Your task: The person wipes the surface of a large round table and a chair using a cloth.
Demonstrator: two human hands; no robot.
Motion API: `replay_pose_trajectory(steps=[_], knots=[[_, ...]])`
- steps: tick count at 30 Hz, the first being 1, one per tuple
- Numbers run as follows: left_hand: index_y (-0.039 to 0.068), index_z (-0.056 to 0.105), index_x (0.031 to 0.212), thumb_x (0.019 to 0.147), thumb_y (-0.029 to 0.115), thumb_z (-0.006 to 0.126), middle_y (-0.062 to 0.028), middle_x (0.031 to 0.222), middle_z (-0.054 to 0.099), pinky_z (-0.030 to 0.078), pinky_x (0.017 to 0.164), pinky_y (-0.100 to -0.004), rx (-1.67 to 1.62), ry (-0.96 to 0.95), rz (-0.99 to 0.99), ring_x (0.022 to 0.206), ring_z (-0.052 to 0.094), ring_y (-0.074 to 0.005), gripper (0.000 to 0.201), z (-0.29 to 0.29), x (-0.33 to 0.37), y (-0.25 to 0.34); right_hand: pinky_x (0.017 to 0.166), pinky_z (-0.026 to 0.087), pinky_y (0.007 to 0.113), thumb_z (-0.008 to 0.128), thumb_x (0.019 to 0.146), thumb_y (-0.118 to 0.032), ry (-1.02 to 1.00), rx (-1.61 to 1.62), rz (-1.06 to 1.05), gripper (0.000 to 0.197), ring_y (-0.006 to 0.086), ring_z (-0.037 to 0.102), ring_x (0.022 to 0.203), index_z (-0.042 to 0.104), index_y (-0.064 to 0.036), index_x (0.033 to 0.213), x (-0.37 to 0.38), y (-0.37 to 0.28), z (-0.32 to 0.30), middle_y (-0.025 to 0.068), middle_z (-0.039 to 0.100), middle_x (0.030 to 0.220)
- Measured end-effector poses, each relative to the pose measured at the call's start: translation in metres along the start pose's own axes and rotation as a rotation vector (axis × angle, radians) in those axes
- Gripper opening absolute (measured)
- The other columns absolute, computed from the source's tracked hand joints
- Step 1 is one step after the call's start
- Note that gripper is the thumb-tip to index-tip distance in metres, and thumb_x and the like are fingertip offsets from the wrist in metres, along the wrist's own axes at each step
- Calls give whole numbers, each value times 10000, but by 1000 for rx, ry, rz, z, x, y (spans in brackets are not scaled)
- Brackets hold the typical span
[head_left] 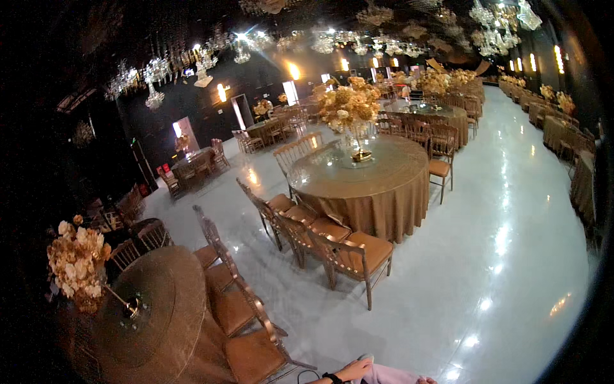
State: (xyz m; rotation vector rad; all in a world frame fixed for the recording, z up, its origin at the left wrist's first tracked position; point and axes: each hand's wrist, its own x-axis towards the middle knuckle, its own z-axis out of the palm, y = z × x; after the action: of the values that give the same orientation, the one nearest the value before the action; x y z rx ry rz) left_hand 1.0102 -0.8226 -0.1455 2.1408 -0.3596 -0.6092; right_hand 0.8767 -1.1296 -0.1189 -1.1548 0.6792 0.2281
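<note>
At the lower edge my left hand (355, 370) reaches in from the left, a black band (333, 378) round its wrist. Its fingers look bent together beside pale pink fabric (387, 374); whether they grip it, I cannot make out. A small whitish shape (366, 356) shows just beyond the fingers. Of my right hand (426, 381) only a little of the fingers shows at the bottom edge, right of the fabric, and the rest is cut off. Nearest to my left hand stands a wooden chair with a tan seat (254, 355).
Round tables with brown cloths (390, 208) stand ahead, ringed by chairs (368, 253). A near table (185, 333) at left carries a tilted-looking flower centrepiece (78, 262). A glossy pale floor (460, 269) runs along the right, past more tables (563, 131). Chandeliers (495, 32) hang overhead.
</note>
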Motion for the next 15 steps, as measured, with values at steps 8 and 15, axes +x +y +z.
replay_pose_trajectory(steps=[8,15], knots=[[68,565,1051,893,342,503,-194,981,640,477,771,-443,197,-254,140,916,619,-372,322,-51,98,30,586,490,312,574,875,-93,111,67,3,609,185,594,757,259,85,1365,76,-28,-24,145,615,921],[63,589,1034,804,465,619,-210,994,638,488,786,-428,212,-313,185,900,621,-364,464,-115,173,59,579,476,287,603,857,-94,97,-80,-136,600,176,590,741,307,73,1351,159,-131,18,140,617,905]])
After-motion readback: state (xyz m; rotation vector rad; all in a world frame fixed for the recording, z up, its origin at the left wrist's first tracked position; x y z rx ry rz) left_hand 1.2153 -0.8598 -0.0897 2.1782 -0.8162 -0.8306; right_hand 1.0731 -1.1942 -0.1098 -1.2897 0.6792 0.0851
